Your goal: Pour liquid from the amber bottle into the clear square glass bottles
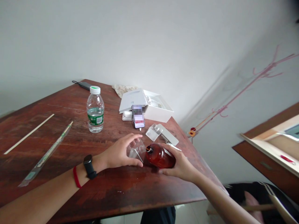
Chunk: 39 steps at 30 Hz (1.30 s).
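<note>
My left hand (123, 151), with a dark watch and a red band at its wrist, is closed around a small clear container (136, 152). Fingers partly cover the container, so its full shape is hard to make out. My right hand (175, 161) grips a brown bottle (160, 156) from its base end. The bottle lies tilted over, its narrow mouth pointing left at the container, very close to it. I cannot tell whether liquid passes between them. Just beyond the hands rests a clear plastic piece (154, 132) beside a flat grey-white item (168, 135).
A water bottle (95, 112) stands upright on the wooden table (98, 193). To the left lie a bare stick (29, 133) and a wrapped one (48, 154). Behind are a phone (139, 119), an open white box (158, 109) and a grey pouch (84, 84). A pink rack (247, 82) leans right.
</note>
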Each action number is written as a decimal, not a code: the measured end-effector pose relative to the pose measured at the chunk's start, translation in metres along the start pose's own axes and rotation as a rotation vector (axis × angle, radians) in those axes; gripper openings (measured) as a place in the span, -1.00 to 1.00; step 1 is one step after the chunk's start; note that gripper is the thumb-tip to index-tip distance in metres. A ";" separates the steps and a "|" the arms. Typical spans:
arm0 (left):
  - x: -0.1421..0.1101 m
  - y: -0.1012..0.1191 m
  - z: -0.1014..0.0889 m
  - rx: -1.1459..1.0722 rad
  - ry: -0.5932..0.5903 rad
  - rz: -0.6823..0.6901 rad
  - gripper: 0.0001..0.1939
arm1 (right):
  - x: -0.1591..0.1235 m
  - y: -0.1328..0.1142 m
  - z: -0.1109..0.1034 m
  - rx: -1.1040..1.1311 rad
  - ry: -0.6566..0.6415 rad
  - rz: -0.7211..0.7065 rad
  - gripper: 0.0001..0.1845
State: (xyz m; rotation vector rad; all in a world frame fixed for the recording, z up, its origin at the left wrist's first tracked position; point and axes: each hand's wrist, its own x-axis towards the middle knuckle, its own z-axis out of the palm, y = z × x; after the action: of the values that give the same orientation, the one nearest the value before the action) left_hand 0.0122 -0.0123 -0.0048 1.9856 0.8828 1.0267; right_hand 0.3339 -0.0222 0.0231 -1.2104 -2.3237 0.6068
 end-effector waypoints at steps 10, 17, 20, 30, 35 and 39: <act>0.000 -0.003 0.000 0.104 -0.054 0.060 0.03 | -0.002 -0.005 -0.001 -0.042 -0.052 0.041 -0.01; 0.000 -0.006 0.001 0.073 -0.039 0.060 -0.03 | -0.001 -0.009 -0.005 -0.095 -0.072 0.001 -0.01; -0.001 -0.007 0.001 0.063 -0.037 0.059 -0.04 | 0.002 -0.012 -0.008 -0.109 -0.087 -0.003 -0.01; -0.002 -0.008 0.001 0.043 -0.077 0.041 -0.11 | 0.006 -0.020 -0.013 -0.139 -0.119 -0.009 -0.01; -0.001 -0.005 -0.003 0.111 -0.106 0.041 -0.17 | 0.008 -0.029 -0.014 -0.168 -0.157 -0.019 -0.01; -0.001 -0.004 -0.008 0.171 -0.114 0.055 -0.17 | 0.011 -0.037 -0.014 -0.181 -0.149 -0.035 -0.01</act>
State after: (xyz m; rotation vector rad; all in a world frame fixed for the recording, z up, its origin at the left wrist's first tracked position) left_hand 0.0040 -0.0085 -0.0048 2.1990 0.8828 0.8839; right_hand 0.3125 -0.0296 0.0579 -1.2376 -2.5666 0.4987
